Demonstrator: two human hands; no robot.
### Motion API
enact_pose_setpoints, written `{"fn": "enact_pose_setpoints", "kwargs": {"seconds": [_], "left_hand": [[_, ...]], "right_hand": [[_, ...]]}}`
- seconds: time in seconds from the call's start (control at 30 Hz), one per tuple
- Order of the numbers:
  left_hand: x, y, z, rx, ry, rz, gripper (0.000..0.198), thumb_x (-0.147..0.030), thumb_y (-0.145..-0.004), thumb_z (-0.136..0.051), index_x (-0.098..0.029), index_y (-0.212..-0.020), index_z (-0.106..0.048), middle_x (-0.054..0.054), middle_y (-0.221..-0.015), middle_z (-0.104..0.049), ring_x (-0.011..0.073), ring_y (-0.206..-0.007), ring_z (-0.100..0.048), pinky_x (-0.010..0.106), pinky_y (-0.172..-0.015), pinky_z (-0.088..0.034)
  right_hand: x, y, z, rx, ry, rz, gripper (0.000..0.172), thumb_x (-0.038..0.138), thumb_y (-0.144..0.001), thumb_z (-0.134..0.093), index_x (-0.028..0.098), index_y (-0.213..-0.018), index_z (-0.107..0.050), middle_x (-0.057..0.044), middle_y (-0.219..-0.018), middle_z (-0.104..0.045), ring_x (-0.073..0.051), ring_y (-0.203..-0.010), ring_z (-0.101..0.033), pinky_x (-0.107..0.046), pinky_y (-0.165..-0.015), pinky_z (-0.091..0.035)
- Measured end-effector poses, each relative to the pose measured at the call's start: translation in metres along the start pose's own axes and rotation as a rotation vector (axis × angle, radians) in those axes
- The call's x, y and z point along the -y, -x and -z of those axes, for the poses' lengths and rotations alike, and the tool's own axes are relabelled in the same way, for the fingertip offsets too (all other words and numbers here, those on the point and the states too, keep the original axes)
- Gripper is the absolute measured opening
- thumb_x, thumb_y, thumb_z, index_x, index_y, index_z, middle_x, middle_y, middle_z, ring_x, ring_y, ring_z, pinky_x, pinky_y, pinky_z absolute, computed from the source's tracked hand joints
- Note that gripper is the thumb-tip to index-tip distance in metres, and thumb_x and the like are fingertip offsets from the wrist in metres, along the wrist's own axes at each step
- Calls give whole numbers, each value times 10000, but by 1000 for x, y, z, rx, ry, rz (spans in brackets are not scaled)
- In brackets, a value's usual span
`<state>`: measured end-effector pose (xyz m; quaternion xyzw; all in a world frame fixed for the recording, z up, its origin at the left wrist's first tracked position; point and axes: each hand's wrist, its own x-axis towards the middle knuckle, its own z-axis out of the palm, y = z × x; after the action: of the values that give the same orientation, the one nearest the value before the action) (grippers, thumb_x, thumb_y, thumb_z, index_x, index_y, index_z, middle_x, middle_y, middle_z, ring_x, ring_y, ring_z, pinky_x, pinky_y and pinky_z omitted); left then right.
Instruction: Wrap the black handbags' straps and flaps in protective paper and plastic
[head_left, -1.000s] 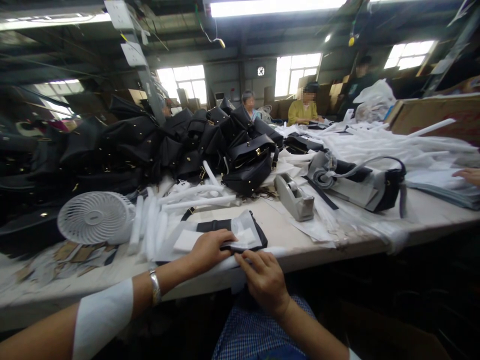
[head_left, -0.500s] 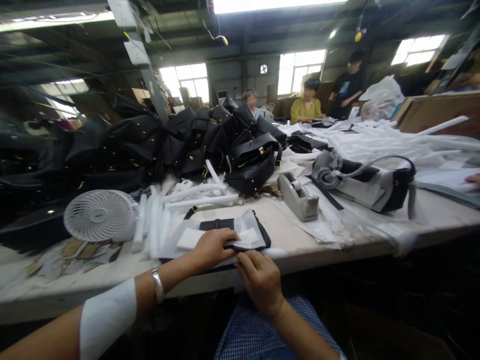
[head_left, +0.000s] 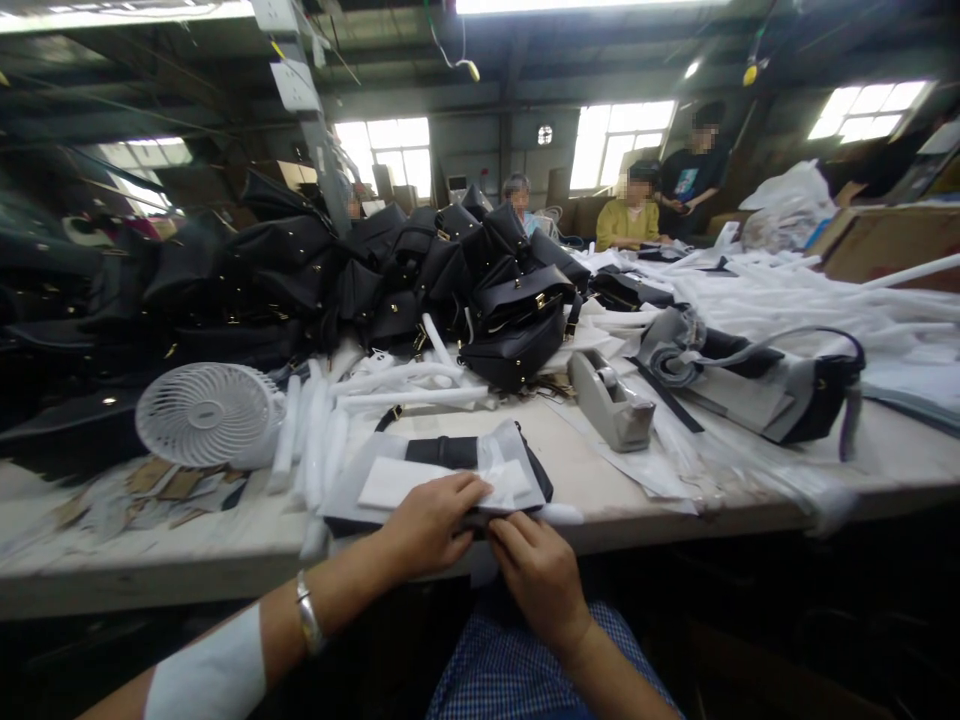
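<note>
A black handbag (head_left: 442,452) lies flat at the table's front edge, partly covered by a pale wrapping sheet (head_left: 352,490) and a folded white piece (head_left: 401,482). My left hand (head_left: 435,520) is closed over the bag's near edge, fingers on top and thumb below. Close beside it, my right hand (head_left: 541,575) pinches the same dark edge with its fingertips. What lies under my fingers is mostly hidden. A white foam roll (head_left: 562,513) pokes out at the bag's right end. Beyond the bag, a short black strap with a buckle (head_left: 390,416) shows.
Black handbags (head_left: 420,270) are heaped at the back left. A white fan (head_left: 206,413) and white foam rolls (head_left: 322,440) stand left, a grey tape dispenser (head_left: 611,400) right. Farther right lies a partly wrapped handbag (head_left: 810,400). Several people sit or stand beyond the table.
The camera view has shifted slightly, moving the scene a little to the right. My left hand has slid toward the near edge, baring more of the white piece. Both hands stay at the bag.
</note>
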<state>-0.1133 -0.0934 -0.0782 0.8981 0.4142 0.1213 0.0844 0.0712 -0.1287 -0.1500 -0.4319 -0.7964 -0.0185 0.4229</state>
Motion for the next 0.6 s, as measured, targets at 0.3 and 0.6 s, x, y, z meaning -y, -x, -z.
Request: {"fn": "enact_pose_setpoints", "kwargs": {"seconds": [0.3,0.6], "left_hand": [[2,8,-23,-119,-111,-122,531,-25,-807,-488,-108,-1330,-450,157,-1325,-582,263,-1218,-550,458,-1091,-424],[19,9,-44,-309,-329,-193,491,-26,-890,-403,-75,-1374,-468,154,-1357,-597,255,-1284,-530,453,-1050,-485]], "right_hand": [[-43,-22,30,128,155,412,406,138,-978,-510,165,-1384,-509,-60,-1356,-606,-258,-1310,-470,-485,-1172,-221],[-66,-26,10,61,30,389,350,114,-962,-520,203,-1291,-601,-41,-1213,-702,-197,-1180,-588,-404,-1064,-410]]}}
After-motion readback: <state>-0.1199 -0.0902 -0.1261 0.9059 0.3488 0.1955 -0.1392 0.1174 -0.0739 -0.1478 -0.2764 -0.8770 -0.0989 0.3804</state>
